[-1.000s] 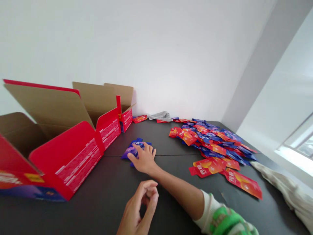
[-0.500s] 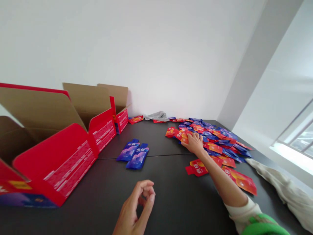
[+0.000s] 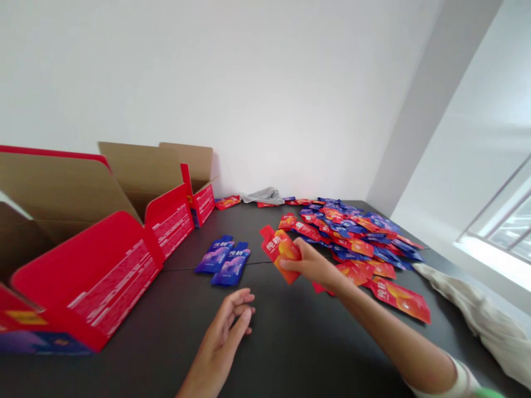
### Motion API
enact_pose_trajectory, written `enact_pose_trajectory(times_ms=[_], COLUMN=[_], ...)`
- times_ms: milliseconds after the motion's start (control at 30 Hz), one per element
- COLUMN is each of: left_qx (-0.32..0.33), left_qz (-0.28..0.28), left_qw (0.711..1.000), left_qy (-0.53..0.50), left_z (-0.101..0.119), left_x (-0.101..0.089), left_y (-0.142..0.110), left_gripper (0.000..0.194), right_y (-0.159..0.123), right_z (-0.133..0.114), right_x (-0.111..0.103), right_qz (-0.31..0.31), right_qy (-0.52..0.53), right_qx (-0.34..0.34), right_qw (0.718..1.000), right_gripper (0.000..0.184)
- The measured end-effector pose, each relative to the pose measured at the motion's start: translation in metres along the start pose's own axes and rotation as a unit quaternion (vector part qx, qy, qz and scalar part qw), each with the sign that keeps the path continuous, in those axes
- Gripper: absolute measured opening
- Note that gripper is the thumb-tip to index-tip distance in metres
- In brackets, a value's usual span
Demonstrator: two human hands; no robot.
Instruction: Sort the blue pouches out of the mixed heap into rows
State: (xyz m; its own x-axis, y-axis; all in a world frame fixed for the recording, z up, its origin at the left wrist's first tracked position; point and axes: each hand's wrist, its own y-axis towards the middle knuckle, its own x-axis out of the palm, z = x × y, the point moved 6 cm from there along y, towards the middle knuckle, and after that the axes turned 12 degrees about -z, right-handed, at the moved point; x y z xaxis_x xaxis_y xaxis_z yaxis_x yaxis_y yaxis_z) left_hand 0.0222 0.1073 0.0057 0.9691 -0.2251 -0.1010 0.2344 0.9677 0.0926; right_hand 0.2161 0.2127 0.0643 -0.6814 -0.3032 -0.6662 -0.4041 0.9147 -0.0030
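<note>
right hand [image 3: 309, 261]: raised over the black table [image 3: 269, 354], pinching one flat, glossy red-and-orange pouch with white lettering [image 3: 277, 243] between thumb and fingers. the pouch is tilted, its narrow neck pointing up and to the left, and it is clear of the two flat blue-and-purple pouches with white lettering [image 3: 231, 267].

left hand [image 3: 228, 329]: near the front of the table, half spread, with fingers loosely curled and the thumb bent towards them. the blue-and-purple pair lies just beyond it; contact between this hand and the tabletop cannot be determined.

the blue-and-purple pair lies face up, side by side, the nearer one lapping the edge of the other.

to the right, a broad heap of mixed red and blue pouches [image 3: 352, 229] lies behind the right wrist. a single red-and-orange pouch with yellow fruit print [image 3: 400, 297] lies at its near side. a crumpled off-white cloth [image 3: 468, 307] runs along the right edge.

to the left, three red printed cardboard boxes with brown insides [image 3: 95, 276] stand in a row, flaps raised. a crumpled grey cloth [image 3: 267, 195] lies near the white wall [image 3: 290, 99].
</note>
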Motion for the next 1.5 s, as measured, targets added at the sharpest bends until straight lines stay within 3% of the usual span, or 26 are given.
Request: enact_pose_trajectory(times_ms=[67,133,267,367,500,633,700,800,1000,1100,1167,1267,1333,1500], left_qx=[-0.014,-0.037,-0.061,-0.058,-0.058,-0.049,-0.046,-0.033,0.004,0.019,0.017,-0.006,-0.017,-0.002], left_qz=[-0.004,0.017,0.056,0.039,0.023,0.044,0.055,0.071,0.031,0.051,0.035,-0.023,-0.025,-0.021], left_qw=[0.999,0.998,0.994,0.994,0.995,0.992,0.992,0.996,1.000,0.998,0.999,1.000,1.000,0.999], left_qy=[-0.031,-0.051,-0.078,-0.080,-0.084,-0.105,-0.103,-0.046,0.002,0.023,0.015,-0.007,-0.009,-0.025], left_z=[0.003,0.005,0.000,-0.002,0.000,0.001,0.000,0.002,0.001,-0.003,-0.003,0.002,0.008,0.016], left_x=[0.000,-0.003,-0.011,-0.012,-0.008,-0.007,-0.009,-0.014,-0.008,-0.008,-0.005,0.002,0.003,0.004], left_y=[0.002,0.000,-0.003,-0.002,-0.001,-0.003,-0.003,-0.002,0.005,0.005,0.005,0.005,0.004,0.002], left_gripper=[0.053,0.053,0.048,0.043,0.039,0.034,0.035,0.041,0.031,0.043,0.046,0.032,0.030,0.032], right_y=[-0.029,-0.054,-0.075,-0.069,-0.057,-0.055,-0.054,-0.044,-0.003,0.008,0.006,-0.007,-0.014,-0.020], right_z=[-0.019,-0.033,-0.046,-0.046,-0.044,-0.044,-0.042,-0.036,-0.012,-0.012,-0.020,-0.033,-0.038,-0.037], right_x=[0.038,0.070,0.099,0.101,0.102,0.106,0.103,0.094,0.071,0.072,0.076,0.078,0.081,0.091], right_qz=[-0.048,-0.089,-0.155,-0.186,-0.177,-0.213,-0.209,-0.164,0.002,-0.030,-0.075,-0.091,-0.093,-0.106], right_qy=[0.104,0.138,0.136,0.190,0.291,0.411,0.443,0.462,0.480,0.469,0.468,0.456,0.441,0.422], right_qx=[-0.027,-0.017,-0.015,-0.066,-0.115,-0.104,-0.093,-0.079,-0.038,-0.023,-0.053,-0.122,-0.148,-0.146], right_qw=[0.993,0.986,0.978,0.962,0.933,0.880,0.867,0.868,0.877,0.882,0.879,0.877,0.880,0.888], right_gripper=[0.033,0.034,0.037,0.032,0.030,0.031,0.032,0.033,0.039,0.040,0.039,0.037,0.036,0.038])
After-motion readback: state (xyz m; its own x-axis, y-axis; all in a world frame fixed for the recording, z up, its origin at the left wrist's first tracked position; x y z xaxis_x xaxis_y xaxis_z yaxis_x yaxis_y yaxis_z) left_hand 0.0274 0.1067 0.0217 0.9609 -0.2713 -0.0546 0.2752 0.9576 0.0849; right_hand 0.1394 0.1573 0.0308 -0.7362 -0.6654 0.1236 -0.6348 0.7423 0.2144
